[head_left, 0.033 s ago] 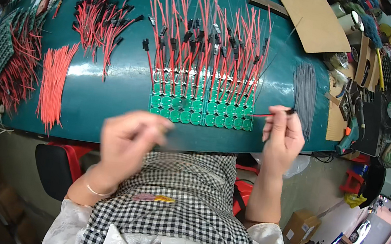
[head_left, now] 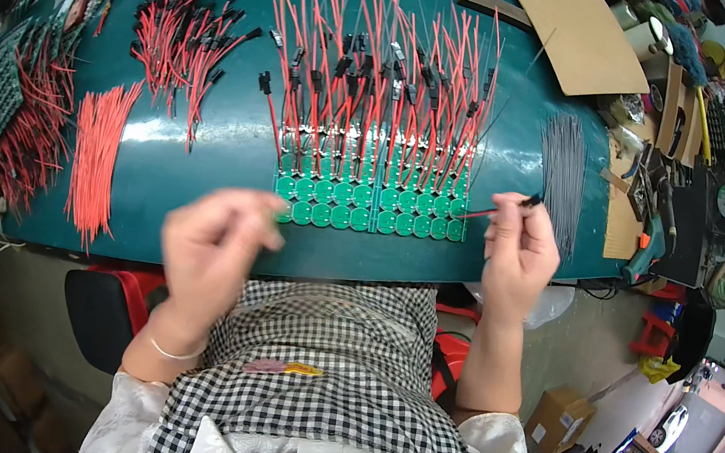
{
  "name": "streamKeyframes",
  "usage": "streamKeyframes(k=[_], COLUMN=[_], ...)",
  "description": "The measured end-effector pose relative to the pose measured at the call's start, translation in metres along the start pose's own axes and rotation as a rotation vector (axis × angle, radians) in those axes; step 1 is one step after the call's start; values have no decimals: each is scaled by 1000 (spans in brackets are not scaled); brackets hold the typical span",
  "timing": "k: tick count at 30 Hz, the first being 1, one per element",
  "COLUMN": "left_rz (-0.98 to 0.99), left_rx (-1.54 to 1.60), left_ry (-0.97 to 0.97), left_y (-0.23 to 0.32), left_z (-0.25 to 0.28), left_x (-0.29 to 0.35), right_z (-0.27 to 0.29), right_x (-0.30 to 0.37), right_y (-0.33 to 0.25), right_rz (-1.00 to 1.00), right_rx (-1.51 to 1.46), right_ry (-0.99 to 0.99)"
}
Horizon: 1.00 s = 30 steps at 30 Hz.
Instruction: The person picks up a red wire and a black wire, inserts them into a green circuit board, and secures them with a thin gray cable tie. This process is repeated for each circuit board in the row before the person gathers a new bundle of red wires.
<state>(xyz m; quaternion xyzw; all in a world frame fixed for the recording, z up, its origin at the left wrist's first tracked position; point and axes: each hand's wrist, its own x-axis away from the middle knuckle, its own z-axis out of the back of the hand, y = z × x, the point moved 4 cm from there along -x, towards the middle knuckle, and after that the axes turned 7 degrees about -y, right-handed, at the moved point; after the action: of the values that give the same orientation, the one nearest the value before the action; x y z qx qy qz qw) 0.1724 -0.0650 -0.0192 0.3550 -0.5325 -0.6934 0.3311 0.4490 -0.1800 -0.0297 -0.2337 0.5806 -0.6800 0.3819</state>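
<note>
Between the thumb and fingers of my right hand (head_left: 520, 263) is a wire lead with a black connector (head_left: 531, 200). Its thin red end points left toward the panel of round green circuit boards (head_left: 398, 223). My left hand (head_left: 214, 238) is raised by the panel's near left corner, its fingertips pinched together; I cannot make out anything in them. Red wires with black connectors (head_left: 368, 70) stand up from the far rows of the panel, while the two nearest rows show bare round boards.
On the green table (head_left: 197, 217) lie a bundle of red wires (head_left: 96, 161), a pile of connector leads (head_left: 187, 40) and a bundle of grey wires (head_left: 562, 180). Wired boards (head_left: 29, 124) are heaped far left. Cardboard (head_left: 579, 35) and a power tool (head_left: 649, 248) sit at the right.
My left hand has moved left and slightly up, away from my body's middle. My right hand has shifted only slightly, still holding the wire lead. The view has moved a little.
</note>
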Motion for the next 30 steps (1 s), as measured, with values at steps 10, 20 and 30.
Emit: streamKeyframes(k=[10,20,30], left_rz=[148,-96,-138], left_rx=[-558,-523,-526], left_ry=[226,58,23], left_y=[-36,-13,-17], left_z=[68,9,3], left_x=[-14,-1,1], right_z=[-3,-9,-10], right_x=[-12,-14,-14], right_y=[16,19,20], right_rz=[-178,-45,-14], right_rx=[112,122,144], right_ry=[-90,-87,-58])
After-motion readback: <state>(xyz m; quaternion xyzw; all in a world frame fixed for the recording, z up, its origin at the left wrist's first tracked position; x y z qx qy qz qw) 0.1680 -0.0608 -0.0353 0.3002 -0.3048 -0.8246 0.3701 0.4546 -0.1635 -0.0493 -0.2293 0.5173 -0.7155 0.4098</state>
